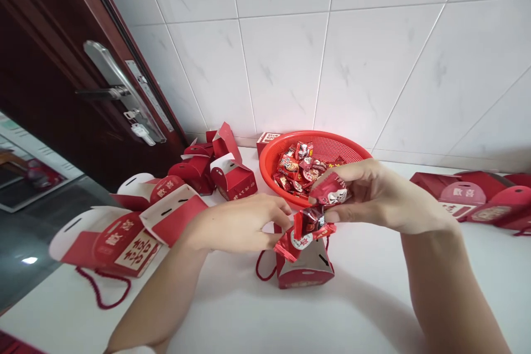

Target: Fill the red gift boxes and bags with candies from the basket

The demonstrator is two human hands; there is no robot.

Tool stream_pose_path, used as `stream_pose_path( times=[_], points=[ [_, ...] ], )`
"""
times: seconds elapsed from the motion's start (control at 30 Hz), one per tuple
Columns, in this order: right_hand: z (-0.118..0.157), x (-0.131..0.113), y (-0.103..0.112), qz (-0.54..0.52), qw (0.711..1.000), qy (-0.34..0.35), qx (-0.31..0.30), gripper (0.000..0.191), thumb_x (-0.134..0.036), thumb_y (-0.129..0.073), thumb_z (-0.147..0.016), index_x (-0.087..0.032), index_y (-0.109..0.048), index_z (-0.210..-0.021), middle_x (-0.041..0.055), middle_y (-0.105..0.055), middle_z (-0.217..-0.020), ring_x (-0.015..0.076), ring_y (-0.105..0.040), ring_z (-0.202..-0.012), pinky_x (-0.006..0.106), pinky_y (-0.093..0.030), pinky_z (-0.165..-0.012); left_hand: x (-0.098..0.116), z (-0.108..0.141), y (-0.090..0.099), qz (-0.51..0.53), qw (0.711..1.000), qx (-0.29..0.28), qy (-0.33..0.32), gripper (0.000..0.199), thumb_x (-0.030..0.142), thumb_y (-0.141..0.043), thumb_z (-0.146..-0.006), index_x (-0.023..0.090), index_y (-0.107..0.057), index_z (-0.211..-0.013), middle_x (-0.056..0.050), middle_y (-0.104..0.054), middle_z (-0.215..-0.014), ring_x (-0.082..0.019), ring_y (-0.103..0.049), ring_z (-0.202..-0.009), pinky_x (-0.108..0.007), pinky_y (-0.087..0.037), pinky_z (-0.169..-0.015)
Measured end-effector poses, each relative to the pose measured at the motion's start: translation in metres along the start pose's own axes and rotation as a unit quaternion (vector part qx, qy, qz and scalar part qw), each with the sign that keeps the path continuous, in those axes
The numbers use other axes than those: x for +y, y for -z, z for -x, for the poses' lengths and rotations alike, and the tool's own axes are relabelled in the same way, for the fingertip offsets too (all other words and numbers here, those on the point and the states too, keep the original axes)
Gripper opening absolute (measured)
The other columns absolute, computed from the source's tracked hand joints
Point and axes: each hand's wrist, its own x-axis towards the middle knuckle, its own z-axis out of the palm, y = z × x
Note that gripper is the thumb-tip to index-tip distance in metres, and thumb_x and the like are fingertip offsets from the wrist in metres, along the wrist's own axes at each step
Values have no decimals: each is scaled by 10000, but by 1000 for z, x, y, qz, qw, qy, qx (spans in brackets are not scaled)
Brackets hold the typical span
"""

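Above a small red box [305, 274] with a cord handle, both of my hands are close together. My left hand [249, 224] pinches a red wrapped candy [293, 243] over the box's left side. Wrapped candies [332, 191] sit between the thumb and fingers of my right hand [369, 199], and a dark-wrapped one [312, 221] lies between the two hands. Behind them a red plastic basket [340, 142] holds several more wrapped candies. The box's opening is partly hidden by the candies.
Several red and white boxes [99, 238] stand at the left of the white table [257, 321], one with its cord hanging down. More boxes [462, 196] stand at the right. A tiled wall rises behind; a dark red door with a metal handle [112, 88] is at the left.
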Motion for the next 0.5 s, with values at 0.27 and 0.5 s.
stream_pose_path(
  times=[0.27, 0.5],
  points=[
    [-1, 2, -3, 2, 1000, -13, -26, 88, -198, -761, -841, -166, -763, -922, 21, -718, -807, 159, -668, -716, 278, -579, -649, 3, -5, -6, 61, 998, -16, -26, 149, 120, -594, -784, 205, -693, -855, 27, -692, -837, -152, -617, -753, -211, -410, -633],
    [-10, 15, 4, 12, 994, -32, -105, 58, -188, -740, -845, -142, -734, -879, 17, -691, -793, 133, -635, -704, 236, -546, -617, -3, -3, -5, 4, 997, -66, -26, 275, 208, -734, -708, 235, -733, -982, 12, -735, -917, -190, -678, -822, -213, -463, -676]
  ],
)
